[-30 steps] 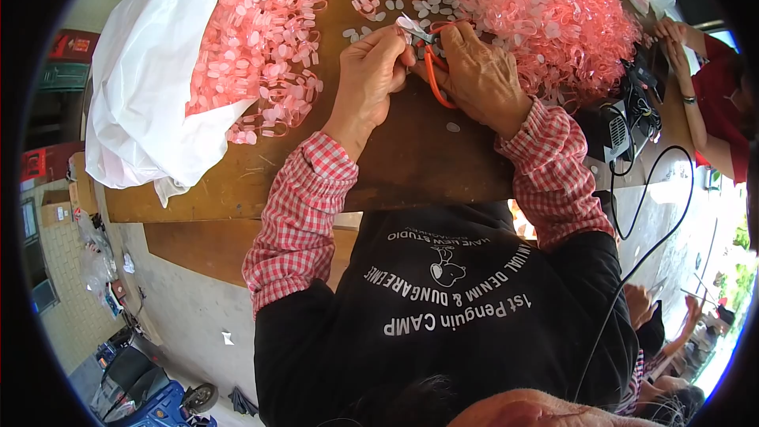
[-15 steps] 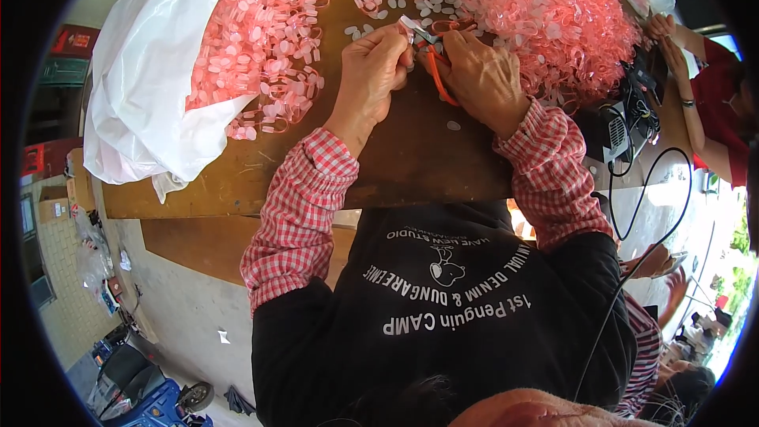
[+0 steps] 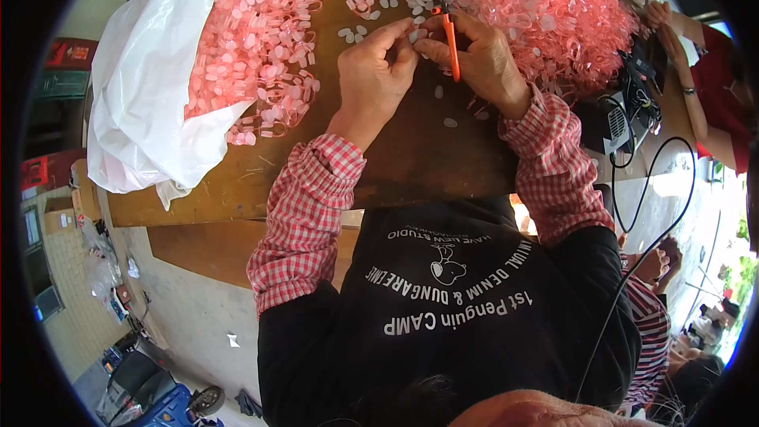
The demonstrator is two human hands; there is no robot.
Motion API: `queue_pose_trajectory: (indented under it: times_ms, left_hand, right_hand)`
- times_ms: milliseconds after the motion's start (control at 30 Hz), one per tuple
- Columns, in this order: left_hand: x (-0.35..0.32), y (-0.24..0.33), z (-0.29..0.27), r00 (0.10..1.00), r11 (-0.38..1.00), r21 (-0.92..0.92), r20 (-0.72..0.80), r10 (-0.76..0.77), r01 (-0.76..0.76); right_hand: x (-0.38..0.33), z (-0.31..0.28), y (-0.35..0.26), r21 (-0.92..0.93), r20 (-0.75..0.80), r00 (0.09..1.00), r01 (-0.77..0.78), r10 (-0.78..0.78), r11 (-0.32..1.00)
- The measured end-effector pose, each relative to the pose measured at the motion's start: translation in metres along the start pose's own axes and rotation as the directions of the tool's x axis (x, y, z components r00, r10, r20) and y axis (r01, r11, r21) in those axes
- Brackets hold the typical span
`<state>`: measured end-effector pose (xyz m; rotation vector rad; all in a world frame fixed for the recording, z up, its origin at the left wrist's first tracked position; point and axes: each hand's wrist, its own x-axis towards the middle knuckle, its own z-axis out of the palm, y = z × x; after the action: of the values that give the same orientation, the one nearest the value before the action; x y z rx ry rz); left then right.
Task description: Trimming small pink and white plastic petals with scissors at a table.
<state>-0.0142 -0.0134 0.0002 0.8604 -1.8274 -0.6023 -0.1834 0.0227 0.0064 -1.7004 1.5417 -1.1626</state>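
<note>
Our left hand (image 3: 373, 71) has bunched fingertips; whether they pinch anything, we cannot tell. Just beside it, our right hand (image 3: 490, 62) grasps orange-handled metal scissors (image 3: 453, 49), long axis pointing away from us, blades by the glossy pink plastic heap (image 3: 545, 12).

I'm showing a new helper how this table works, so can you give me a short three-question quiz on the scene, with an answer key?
1. Which hand holds the orange scissors?
2. True or false: the white bag lies to the left of the left hand.
3. Fill in the blank: the forearm sleeves have a red-and-white ____ pattern.

Key:
1. The right hand.
2. True.
3. Checked.
</note>
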Motion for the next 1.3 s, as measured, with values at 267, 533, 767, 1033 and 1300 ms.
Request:
queue_pose_trajectory:
  times_ms: [267, 533, 767, 1033, 1300]
  left_hand:
    - [-0.002, 0.0, 0.005, 0.977, 0.968, 0.135, -0.005, 0.215, -0.213]
    - [0.0, 0.003, 0.002, 0.937, 0.901, 0.256, 0.085, 0.339, -0.349]
    - [-0.004, 0.006, -0.008, 0.957, 0.958, 0.127, 0.174, 0.233, -0.256]
    - [0.053, -0.025, -0.031, 0.975, 0.78, 0.601, 0.215, 0.054, -0.175]
    - [0.07, -0.049, -0.029, 0.965, 0.848, 0.517, 0.261, -0.028, -0.116]
  right_hand:
    - [0.003, -0.005, 0.005, -0.168, -0.004, 0.985, 0.17, -0.173, 0.971]
    - [0.003, -0.001, 0.012, -0.256, -0.102, 0.97, 0.188, -0.22, 0.948]
    - [0.001, -0.03, -0.002, -0.32, -0.134, 0.984, 0.068, -0.116, 0.945]
    - [-0.01, -0.028, -0.021, -0.596, 0.014, 0.995, 0.088, -0.099, 0.798]
    - [-0.01, -0.025, -0.025, -0.473, 0.001, 0.953, 0.268, -0.304, 0.839]
